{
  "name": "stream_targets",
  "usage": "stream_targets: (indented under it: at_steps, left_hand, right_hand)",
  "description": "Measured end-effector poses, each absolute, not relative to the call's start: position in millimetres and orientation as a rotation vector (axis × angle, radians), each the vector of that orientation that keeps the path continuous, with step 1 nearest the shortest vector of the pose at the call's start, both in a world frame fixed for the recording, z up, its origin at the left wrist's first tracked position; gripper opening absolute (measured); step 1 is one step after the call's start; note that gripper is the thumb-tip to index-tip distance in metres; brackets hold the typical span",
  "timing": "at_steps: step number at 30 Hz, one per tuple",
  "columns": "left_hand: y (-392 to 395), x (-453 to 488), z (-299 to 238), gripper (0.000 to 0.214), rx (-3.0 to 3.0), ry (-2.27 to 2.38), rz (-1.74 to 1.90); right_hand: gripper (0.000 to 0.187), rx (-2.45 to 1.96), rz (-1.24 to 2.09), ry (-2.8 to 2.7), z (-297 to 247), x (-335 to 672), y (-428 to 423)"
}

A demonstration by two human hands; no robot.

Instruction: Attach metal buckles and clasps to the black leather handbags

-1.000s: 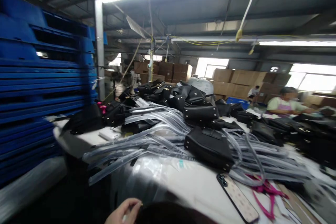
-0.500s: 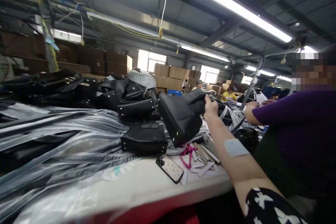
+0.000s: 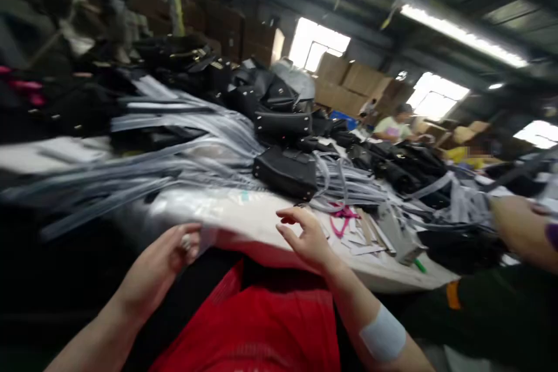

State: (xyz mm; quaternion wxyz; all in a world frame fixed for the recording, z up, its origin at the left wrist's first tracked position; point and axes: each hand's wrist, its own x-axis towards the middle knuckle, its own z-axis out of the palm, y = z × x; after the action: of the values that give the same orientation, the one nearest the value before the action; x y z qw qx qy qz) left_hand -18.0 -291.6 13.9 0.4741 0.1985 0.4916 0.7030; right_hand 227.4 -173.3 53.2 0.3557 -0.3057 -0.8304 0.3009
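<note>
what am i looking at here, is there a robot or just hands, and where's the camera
There's no robot: these are a person's bare hands, seen by one camera worn on the head, looking forward and down. The left hand is partly curled near the table's edge, a small pale thing showing at its fingers, too blurred to name. The right hand is loosely open and seems to hold nothing.

On the white table lie a black bag, long strips in what looks like clear plastic, and a pink tool. More black bags are heaped behind. The arm at far right is another person's.
</note>
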Motion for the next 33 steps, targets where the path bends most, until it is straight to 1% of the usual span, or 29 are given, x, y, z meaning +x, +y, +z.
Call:
stream_targets:
  at_steps: [2,4,8,9,13,15,18,20,22,27,29,30,33]
  left_hand:
    - [-311.3,-16.5,16.6,0.021,0.402,1.089,1.723]
    - [-313.9,-10.5,18.8,0.02,0.334,0.998,1.716]
    - [-307.5,3.2,15.3,0.023,0.361,0.957,1.697]
    - [-307.0,6.1,13.0,0.024,0.385,0.962,1.686]
    - [-306.4,13.4,2.2,0.034,0.489,1.074,1.647]
    - [-304.7,14.3,-3.3,0.039,0.572,1.196,1.615]
    - [-300.0,11.9,-11.8,0.044,0.73,1.351,1.533]
    - [-295.7,8.6,-17.5,0.046,0.801,1.394,1.484]
    - [-290.9,5.2,-22.7,0.048,0.82,1.42,1.45]
    - [-277.3,1.5,-33.8,0.049,0.828,1.431,1.406]
    - [-271.9,0.8,-39.8,0.05,0.848,1.385,1.35]
    - [-269.4,-0.4,-43.7,0.052,0.856,1.364,1.325]
    - [-262.8,-10.5,-59.7,0.055,0.854,1.37,1.321]
  right_hand:
    - [0.025,-0.706,0.857,-2.164,46.9,211.2,-189.5]
    - [0.027,-0.678,0.98,-2.162,37.7,194.4,-201.4]
    - [0.04,-0.608,1.156,-2.185,18.4,166.4,-224.8]
    - [0.04,-0.622,1.171,-2.181,14.9,161.4,-228.9]
    - [0.021,-0.773,1.277,-2.1,5.0,149.5,-232.2]
    - [0.019,-0.851,1.42,-2.016,0.5,147.8,-226.9]
    - [0.024,-0.959,1.557,-1.969,-5.5,148.6,-215.9]
    - [0.025,-1.023,1.529,-2.019,-7.9,149.5,-210.1]
    - [0.023,-1.049,1.408,-2.087,-10.0,148.5,-207.4]
    - [0.011,-0.936,0.951,-2.314,-22.0,133.0,-211.9]
    - [0.011,-0.95,0.762,-2.399,-25.2,124.8,-211.9]
    - [0.012,-0.937,0.749,-2.44,-24.3,121.9,-209.3]
    - [0.011,-0.825,0.995,-2.447,-6.9,124.2,-183.4]
